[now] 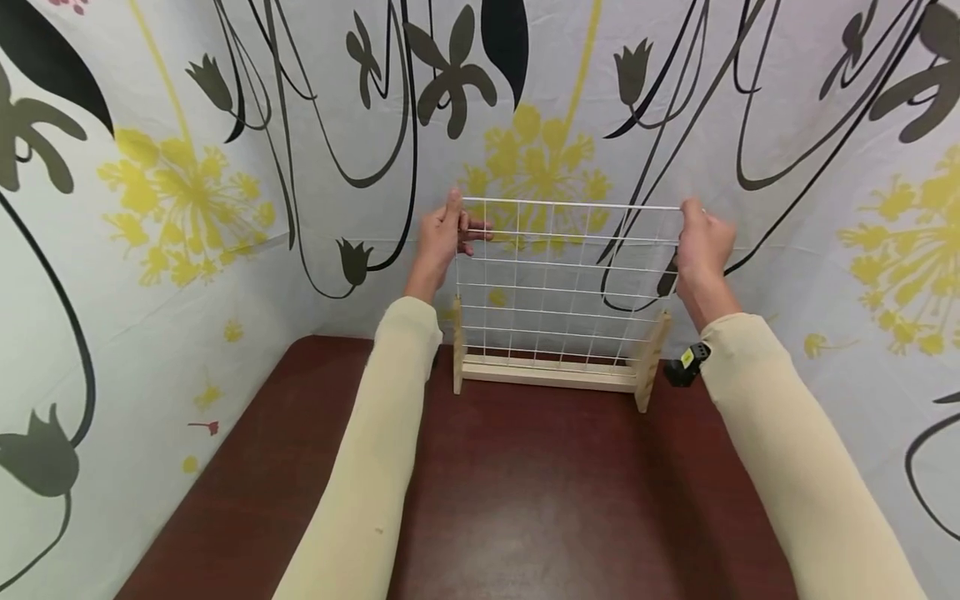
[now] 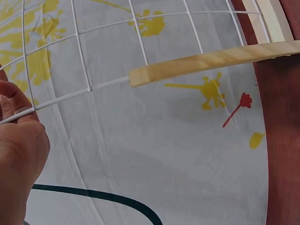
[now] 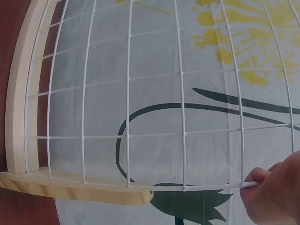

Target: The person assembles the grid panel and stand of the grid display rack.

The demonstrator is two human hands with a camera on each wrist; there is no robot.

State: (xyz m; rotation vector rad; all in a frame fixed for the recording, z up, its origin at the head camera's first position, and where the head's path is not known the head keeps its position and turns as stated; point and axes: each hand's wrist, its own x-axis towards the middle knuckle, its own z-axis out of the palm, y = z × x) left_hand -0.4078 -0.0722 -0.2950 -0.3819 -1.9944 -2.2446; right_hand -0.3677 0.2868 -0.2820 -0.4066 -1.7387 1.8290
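Observation:
A white wire grid panel point(image 1: 555, 283) stands upright in a pale wooden base point(image 1: 551, 375) on the dark red table. My left hand point(image 1: 441, 242) grips the panel's left edge near its upper corner; some of its fingers show behind the wires. At the opposite upper corner, my right hand point(image 1: 705, 246) holds the right edge with curled fingers. In the left wrist view, the edge wire runs from the left hand point(image 2: 21, 140) down to a wooden side piece point(image 2: 211, 61). The right wrist view shows the right hand point(image 3: 274, 187) around the edge wire, above the other side piece point(image 3: 79, 187).
The dark red table point(image 1: 517, 500) extends from the base toward me. Close behind the panel hangs a white cloth point(image 1: 315, 208) with flower prints, and it also rises along both sides. A small black device point(image 1: 686, 365) sits at my right wrist.

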